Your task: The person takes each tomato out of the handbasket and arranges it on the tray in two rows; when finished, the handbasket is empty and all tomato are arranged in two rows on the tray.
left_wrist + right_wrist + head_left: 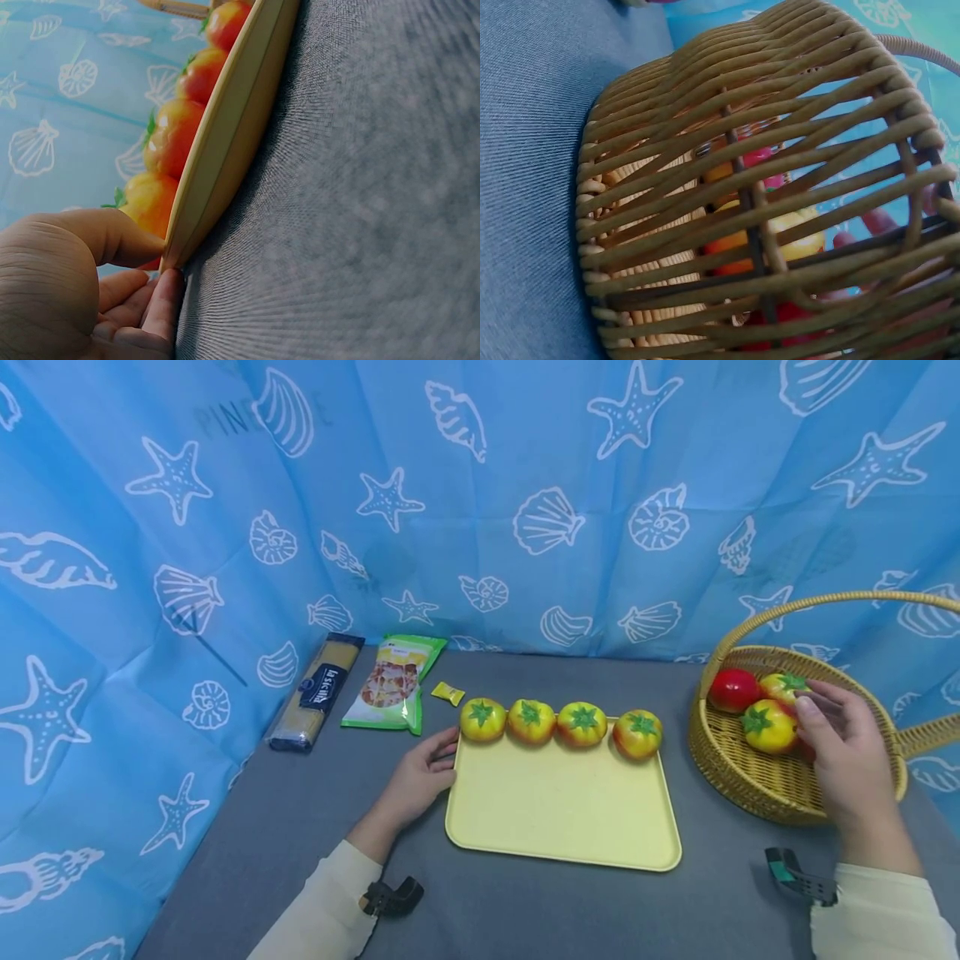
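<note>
A pale yellow tray [562, 827] lies on the grey table with several yellow-red tomatoes [531, 721] in a row along its far edge. My left hand [442, 760] pinches the tray's left rim; in the left wrist view the thumb lies on top of the tray [225, 142] and the fingers under it, at my left hand [163, 259], close to the nearest tomato [150, 202]. A wicker basket [750, 793] at the right holds a red tomato [733, 690] and a yellow one [767, 727]. My right hand [813, 714] hovers inside it, fingers loosely bent beside the tomatoes, closed round none.
A spaghetti pack [315, 693], a green snack bag [393, 681] and a small yellow sweet [447, 693] lie at the table's back left. A blue seashell curtain [480, 502] walls the back and sides. The basket wall [705, 150] fills the right wrist view.
</note>
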A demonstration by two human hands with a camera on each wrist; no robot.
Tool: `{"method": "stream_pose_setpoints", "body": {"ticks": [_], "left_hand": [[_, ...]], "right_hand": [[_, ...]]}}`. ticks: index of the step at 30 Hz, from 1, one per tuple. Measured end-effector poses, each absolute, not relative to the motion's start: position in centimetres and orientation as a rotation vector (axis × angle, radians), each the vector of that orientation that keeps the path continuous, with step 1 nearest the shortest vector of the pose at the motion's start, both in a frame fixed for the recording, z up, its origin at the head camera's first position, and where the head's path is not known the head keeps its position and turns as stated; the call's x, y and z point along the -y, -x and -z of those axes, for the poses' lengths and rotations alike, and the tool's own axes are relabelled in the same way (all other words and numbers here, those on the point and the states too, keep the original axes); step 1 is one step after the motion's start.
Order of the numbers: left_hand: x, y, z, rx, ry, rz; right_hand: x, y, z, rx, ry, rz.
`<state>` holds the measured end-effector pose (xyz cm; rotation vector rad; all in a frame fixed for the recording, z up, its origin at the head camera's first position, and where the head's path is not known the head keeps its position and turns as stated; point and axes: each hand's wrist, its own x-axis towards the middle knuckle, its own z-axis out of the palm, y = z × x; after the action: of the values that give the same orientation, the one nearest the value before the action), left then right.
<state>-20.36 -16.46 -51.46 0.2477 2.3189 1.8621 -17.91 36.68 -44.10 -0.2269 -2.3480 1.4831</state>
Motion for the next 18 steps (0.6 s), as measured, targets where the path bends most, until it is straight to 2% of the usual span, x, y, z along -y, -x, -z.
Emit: {"method": "stream_pose_setpoints", "body": {"ticks": [5, 18], "left_hand": [[16.5, 20.4, 51.5, -2.327, -0.231, -1.851], [16.3, 20.2, 51.0, -2.353, -0.22, -1.838]], "right_hand": [[-36.9, 18.2, 44.3, 2.547, 0.275, -1.392], [-37.2, 18.9, 44.0, 2.908, 0.176, -1.262]]}}
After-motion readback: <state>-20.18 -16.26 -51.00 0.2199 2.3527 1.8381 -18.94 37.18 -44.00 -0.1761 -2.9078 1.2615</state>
